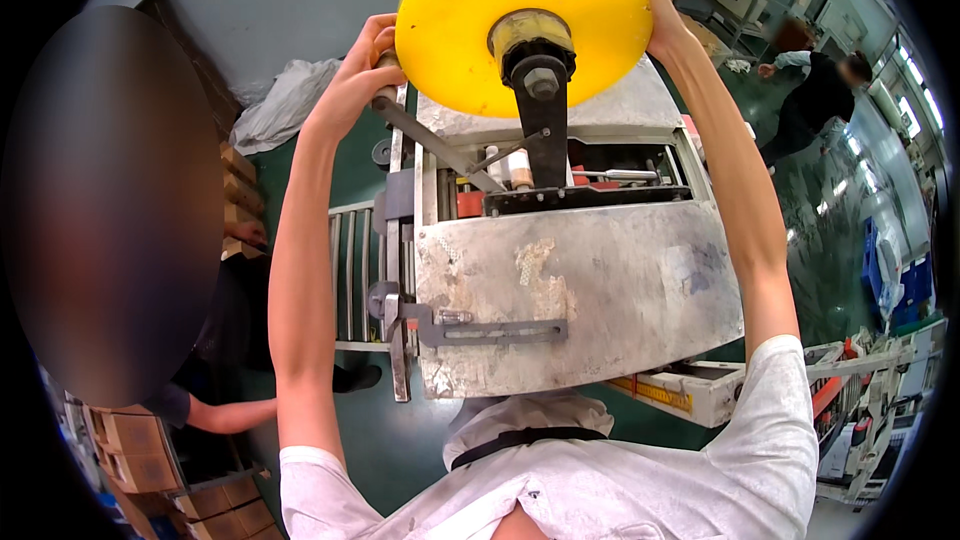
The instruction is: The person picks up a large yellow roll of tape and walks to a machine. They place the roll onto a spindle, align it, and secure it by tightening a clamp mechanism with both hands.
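A large yellow roll of tape sits on a hub at the top of a black upright arm. Its left rim is met by the curled fingers of my left hand, close to the end of a slanting grey metal bar. On the right rim rests my right hand, with its fingers partly hidden behind the roll. Below, the arm rises from an opening in the metal top of a carton-sealing machine, where rollers and red parts show.
A grey bracket lies across the machine's left front. Beside it runs a roller conveyor. At the left stands a person near stacked cartons. Another person is at the far right. White metal framing stands at the lower right.
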